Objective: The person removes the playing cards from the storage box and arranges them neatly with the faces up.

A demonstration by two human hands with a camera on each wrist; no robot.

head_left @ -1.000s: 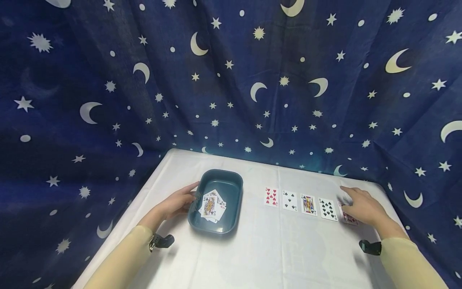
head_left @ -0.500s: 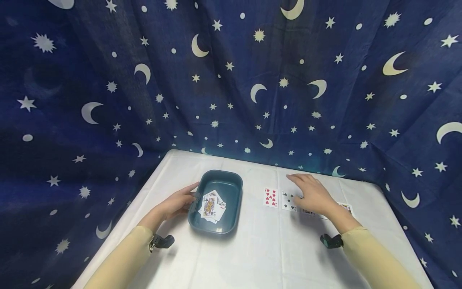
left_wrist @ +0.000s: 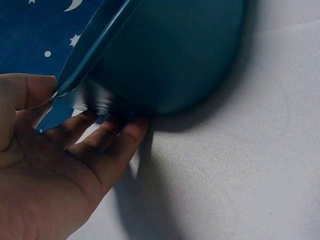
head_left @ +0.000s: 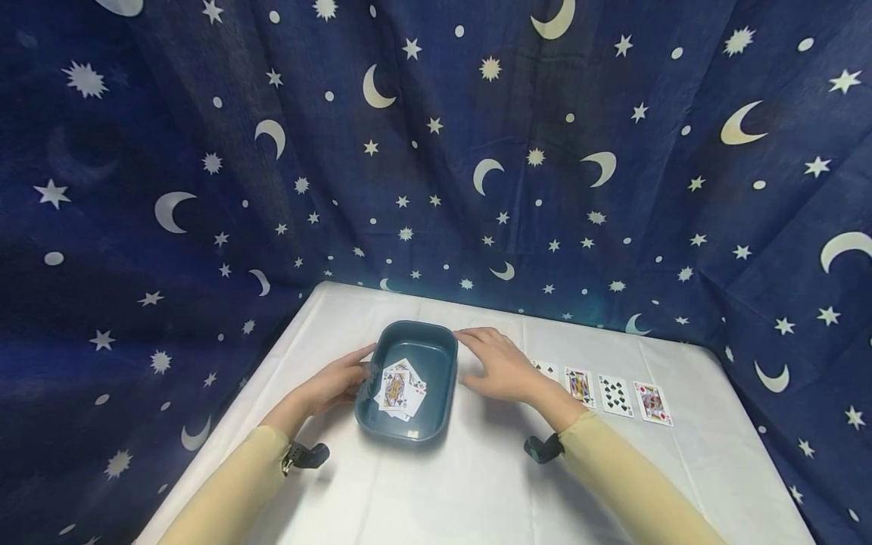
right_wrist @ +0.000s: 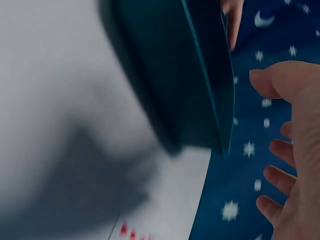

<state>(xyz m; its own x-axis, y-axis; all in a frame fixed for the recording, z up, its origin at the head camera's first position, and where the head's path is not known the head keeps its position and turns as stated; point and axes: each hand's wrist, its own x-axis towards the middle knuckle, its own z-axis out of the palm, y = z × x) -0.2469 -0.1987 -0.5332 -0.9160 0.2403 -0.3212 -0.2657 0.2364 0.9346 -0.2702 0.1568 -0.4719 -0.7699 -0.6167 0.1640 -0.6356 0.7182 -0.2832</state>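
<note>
A teal plastic tub (head_left: 436, 424) stands on the white cloth, with several overlapping playing cards (head_left: 398, 390) inside and a face card on top. At the tub's left side, my left hand (head_left: 330, 384) holds it, thumb at the rim and fingers against the outer wall (left_wrist: 175, 60). My right hand (head_left: 500, 367) is at the tub's right side, fingers spread and slightly bent, fingertips close to the wall. The right wrist view shows its palm (right_wrist: 300, 175) facing the tub with nothing held. A spade card (head_left: 545, 369) is partly covered by the right forearm.
To the right lie a face card (head_left: 580, 387), a spade card with many pips (head_left: 616, 396) and a red-suited face card (head_left: 652, 403), in a row. Red pips of a heart card (right_wrist: 127, 231) show at the right wrist view's bottom. A dark blue star-and-moon curtain (head_left: 436, 151) hangs behind the table.
My right hand has travelled left from over the far-right card, across the row, to the tub's right side. The right-hand cards are uncovered; the heart card is now hidden in the head view.
</note>
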